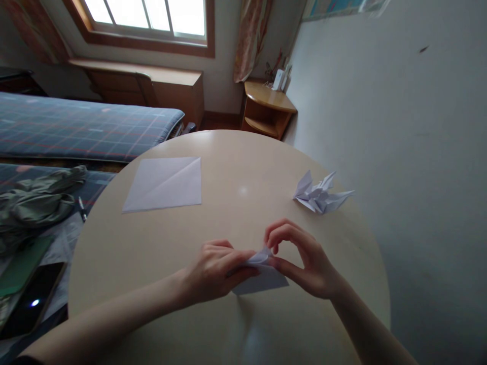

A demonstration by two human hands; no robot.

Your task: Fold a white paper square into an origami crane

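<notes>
A partly folded sheet of white paper (262, 280) is between my two hands, above the near middle of the round table (236, 167). My left hand (218, 268) grips it from the left, thumb and fingers closed on its upper edge. With thumb and fingertips, my right hand (304, 258) pinches a raised flap at the paper's top right. Some of the folds are covered by my fingers. Beyond my right hand sit folded white paper pieces (321, 195) with pointed tips, bunched together. A creased stack or sheet of square white paper (167, 182) lies flat at the far left.
Left of the table, a phone (32, 299), a green book or folder (25, 266), a pen (82, 209) and crumpled grey-green cloth (41, 200) lie by a plaid mattress (83, 126). A white wall (418, 177) borders the right. A corner shelf (270, 96) stands behind.
</notes>
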